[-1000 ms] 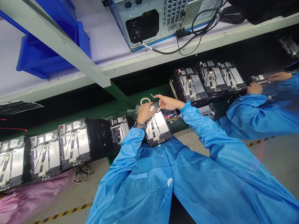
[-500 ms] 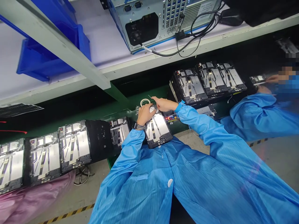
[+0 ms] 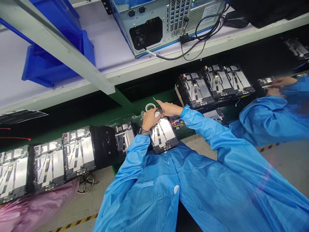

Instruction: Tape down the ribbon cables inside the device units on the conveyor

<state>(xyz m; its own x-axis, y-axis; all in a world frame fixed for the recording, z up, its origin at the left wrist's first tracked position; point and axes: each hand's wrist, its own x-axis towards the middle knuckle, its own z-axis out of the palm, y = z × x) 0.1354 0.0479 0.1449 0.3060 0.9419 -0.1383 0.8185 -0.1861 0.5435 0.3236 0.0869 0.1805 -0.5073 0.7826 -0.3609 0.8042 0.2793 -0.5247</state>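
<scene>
An opened tablet-like device (image 3: 163, 134) with silver shielding lies in front of me at the bench edge. My left hand (image 3: 150, 118) rests curled on its far left corner, fingers closed against it. My right hand (image 3: 169, 109) is at the far edge of the device, fingers pinched on a thin white strip (image 3: 154, 99) that sticks up to the left. A white tape roll (image 3: 150, 106) lies just beyond both hands.
More opened devices (image 3: 77, 152) line the green belt to my left, and a stack (image 3: 196, 87) stands to the right. A co-worker in a blue coat (image 3: 267, 117) works at the far right. Overhead: a computer case (image 3: 166, 19) with cables and blue bins (image 3: 55, 61).
My right hand has drawn in slightly toward the device's far edge with the strip; my left hand stays on the corner. The co-worker's hands have shifted a little.
</scene>
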